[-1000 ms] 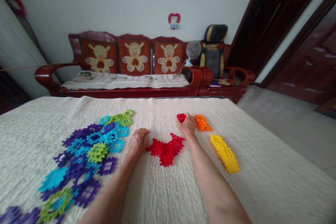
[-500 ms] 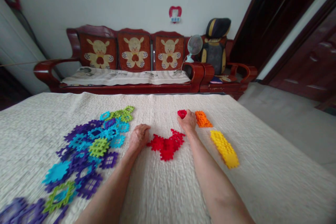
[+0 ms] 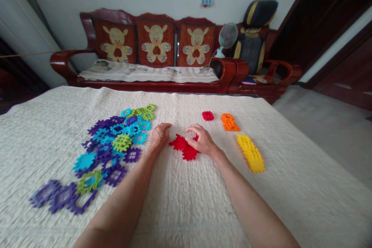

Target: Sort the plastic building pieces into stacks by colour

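Red notched plastic building tiles (image 3: 188, 152) lie in a loose, overlapping cluster on the cloth. Over the right part of this cluster is my right hand (image 3: 202, 139), its thumb and fingers curved and apart; it partly hides the tiles. My left hand (image 3: 161, 135) rests on the cloth just left of the cluster, fingers curled in, with nothing visible in them. Farther back, a red tile stack with a hole in its middle (image 3: 207, 116) sits on its own, apart from both hands.
Orange tiles (image 3: 230, 122) and a slanted row of yellow tiles (image 3: 250, 153) lie to the right. A spread pile of purple, blue and green tiles (image 3: 122, 142) covers the left side. Beyond the cloth-covered table (image 3: 186, 201) stands a wooden sofa (image 3: 151, 86) with a small fan (image 3: 228, 35).
My right hand has let go of the red stack at the back and come nearer, over the red cluster. My left hand stays beside the cluster. The camera view has tilted down.
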### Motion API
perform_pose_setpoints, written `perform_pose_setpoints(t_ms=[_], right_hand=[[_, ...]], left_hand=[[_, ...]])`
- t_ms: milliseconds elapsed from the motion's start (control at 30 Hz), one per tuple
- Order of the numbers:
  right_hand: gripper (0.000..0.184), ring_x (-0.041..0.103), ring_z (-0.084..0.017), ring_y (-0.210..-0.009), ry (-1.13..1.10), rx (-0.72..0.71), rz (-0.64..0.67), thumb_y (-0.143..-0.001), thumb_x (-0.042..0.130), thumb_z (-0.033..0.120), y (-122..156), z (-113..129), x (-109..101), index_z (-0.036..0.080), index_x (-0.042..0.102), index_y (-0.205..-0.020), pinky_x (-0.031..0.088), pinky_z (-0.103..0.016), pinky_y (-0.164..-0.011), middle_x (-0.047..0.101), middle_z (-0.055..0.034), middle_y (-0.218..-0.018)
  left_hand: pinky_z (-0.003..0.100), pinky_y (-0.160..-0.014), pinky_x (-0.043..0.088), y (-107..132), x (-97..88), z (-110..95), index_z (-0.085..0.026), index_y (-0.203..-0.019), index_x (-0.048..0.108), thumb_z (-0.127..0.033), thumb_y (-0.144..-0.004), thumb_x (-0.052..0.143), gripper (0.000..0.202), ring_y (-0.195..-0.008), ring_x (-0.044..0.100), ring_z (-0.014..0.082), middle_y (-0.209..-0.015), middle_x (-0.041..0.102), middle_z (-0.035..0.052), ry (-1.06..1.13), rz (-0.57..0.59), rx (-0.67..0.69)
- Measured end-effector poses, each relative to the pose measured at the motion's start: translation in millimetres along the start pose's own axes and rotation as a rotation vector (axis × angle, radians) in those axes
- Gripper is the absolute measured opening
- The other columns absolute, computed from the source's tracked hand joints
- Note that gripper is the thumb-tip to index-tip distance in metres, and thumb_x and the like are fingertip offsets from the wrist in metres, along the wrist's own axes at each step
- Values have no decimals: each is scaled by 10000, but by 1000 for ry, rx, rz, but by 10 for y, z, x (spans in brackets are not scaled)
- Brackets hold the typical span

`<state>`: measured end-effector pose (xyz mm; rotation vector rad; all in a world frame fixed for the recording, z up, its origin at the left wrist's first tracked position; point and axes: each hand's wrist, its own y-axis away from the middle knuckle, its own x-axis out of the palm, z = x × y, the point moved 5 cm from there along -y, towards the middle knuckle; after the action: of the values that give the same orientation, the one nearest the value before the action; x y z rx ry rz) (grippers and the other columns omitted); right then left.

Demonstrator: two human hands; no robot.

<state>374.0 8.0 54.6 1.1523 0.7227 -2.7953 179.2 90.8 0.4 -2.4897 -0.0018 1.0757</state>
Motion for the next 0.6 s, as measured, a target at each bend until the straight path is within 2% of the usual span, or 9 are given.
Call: perform_pose_setpoints(t_ms=[100, 233, 333, 433, 500, 600], right_hand=[[360, 610, -215, -1088, 85, -69, 181, -751, 709, 271, 60, 231, 158, 226, 683, -1108, 446, -391, -1009, 676, -59, -1134], [402, 613, -217, -1091, 161, -82, 258, -760, 710, 243, 88, 201, 277, 237, 675, -1160, 450, -389, -994, 674, -64, -1170], [312, 637, -192, -1046, 141, -55, 225, -819, 623, 179, 60, 93, 277, 231, 690, -1119, 466, -341, -952, 704, -55, -1118], [287, 661, -180, -980, 131, 39, 139, -876, 551, 193, 15, -11, 200, 226, 686, -1128, 478, -312, -904, 732, -52, -1064], [346, 670, -183, -922, 154, 125, 78, -874, 553, 218, -5, -80, 127, 218, 650, -1207, 486, -304, -859, 737, -61, -1050], [503, 665, -189, -802, 190, 257, -11, -834, 592, 253, -11, -196, 11, 193, 565, -1333, 485, -290, -771, 735, -55, -928]], left_hand=[[306, -977, 529, -6, 1, 7, -187, -994, 757, -131, -805, 434, 379, -998, 693, 178, -1041, 768, 41, 8, -11, 1], [296, -969, 533, -11, 0, 11, -190, -980, 761, -132, -807, 440, 370, -994, 697, 176, -1040, 769, 37, 12, -13, -15], [301, -964, 535, -14, -9, 8, -180, -985, 763, -142, -818, 447, 359, -995, 700, 184, -1051, 768, 50, 18, -2, -24], [306, -955, 540, -16, -18, 1, -182, -993, 766, -169, -836, 457, 347, -989, 702, 190, -1055, 768, 55, 14, 12, -23], [303, -955, 539, -18, -22, -1, -188, -992, 767, -181, -843, 457, 344, -987, 701, 187, -1048, 770, 48, 10, 15, -23], [297, -957, 536, -16, -25, -3, -188, -988, 768, -185, -843, 455, 344, -994, 699, 185, -1046, 770, 44, 5, 12, -29]])
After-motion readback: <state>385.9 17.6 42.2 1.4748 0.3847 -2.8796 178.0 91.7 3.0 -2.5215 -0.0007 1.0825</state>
